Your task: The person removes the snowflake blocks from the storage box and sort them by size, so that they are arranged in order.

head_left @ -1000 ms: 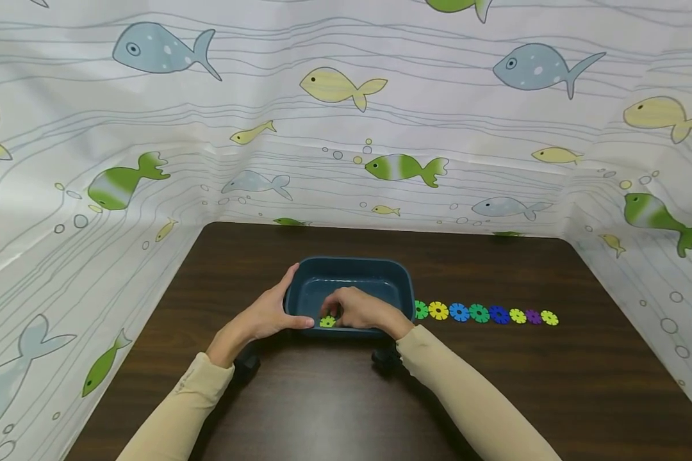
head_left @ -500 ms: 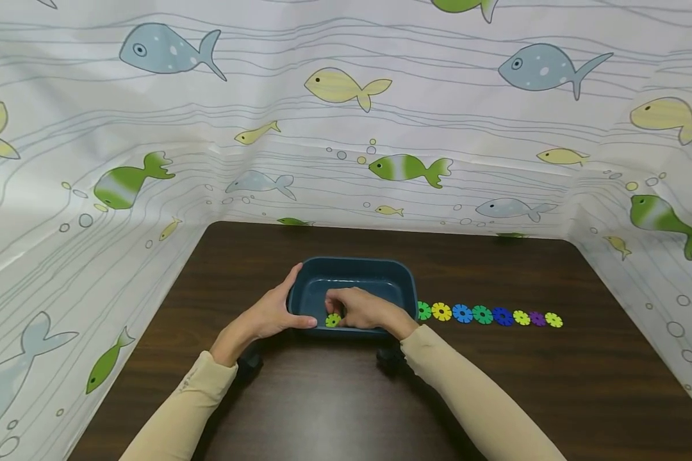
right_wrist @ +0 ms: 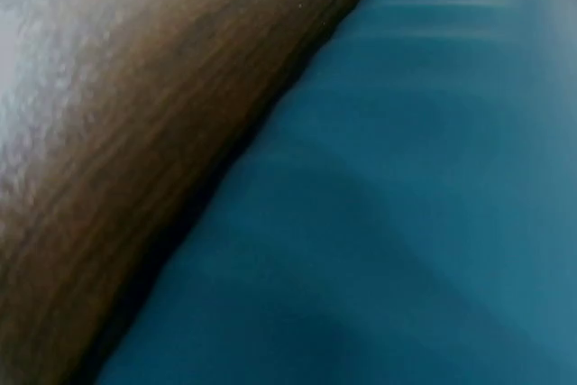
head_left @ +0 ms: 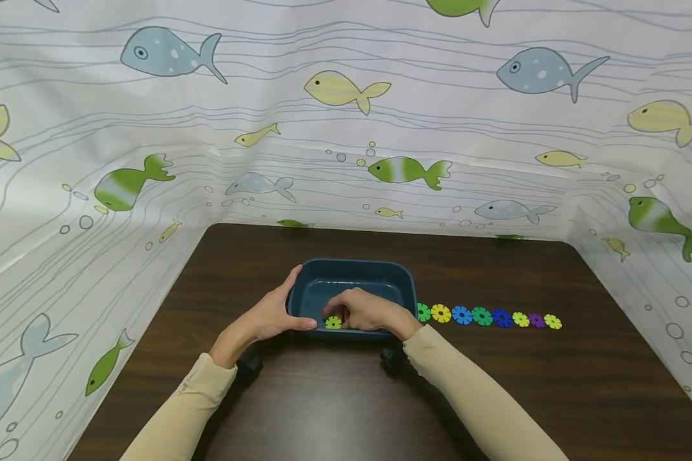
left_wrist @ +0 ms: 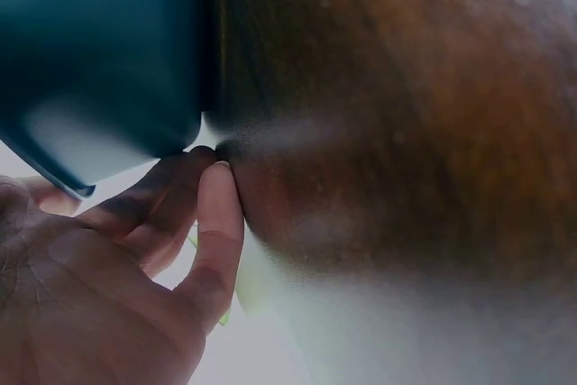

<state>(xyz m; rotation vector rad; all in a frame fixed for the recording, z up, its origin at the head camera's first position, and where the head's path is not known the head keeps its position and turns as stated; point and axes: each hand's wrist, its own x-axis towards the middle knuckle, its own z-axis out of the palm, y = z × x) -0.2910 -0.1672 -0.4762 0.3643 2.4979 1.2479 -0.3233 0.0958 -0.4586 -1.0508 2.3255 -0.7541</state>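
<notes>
Lime disc pinched low at the near wall of the tub

From my seat I see the right hand (head_left: 364,312) inside the teal tub (head_left: 352,272), its fingers curled and pinching a lime flower disc (head_left: 333,322) just above the tub's near wall, while the left hand (head_left: 270,315) wraps the tub's left near corner, thumb over the rim. My worry is the thin disc slipping from that small fingertip pinch, catching the rim and landing on the desk (head_left: 496,269) in front of the tub. If the left hand pushes too hard, I judge the tub could slide right into the row of discs (head_left: 487,315) that starts just beside its right wall and scatter them.
</notes>
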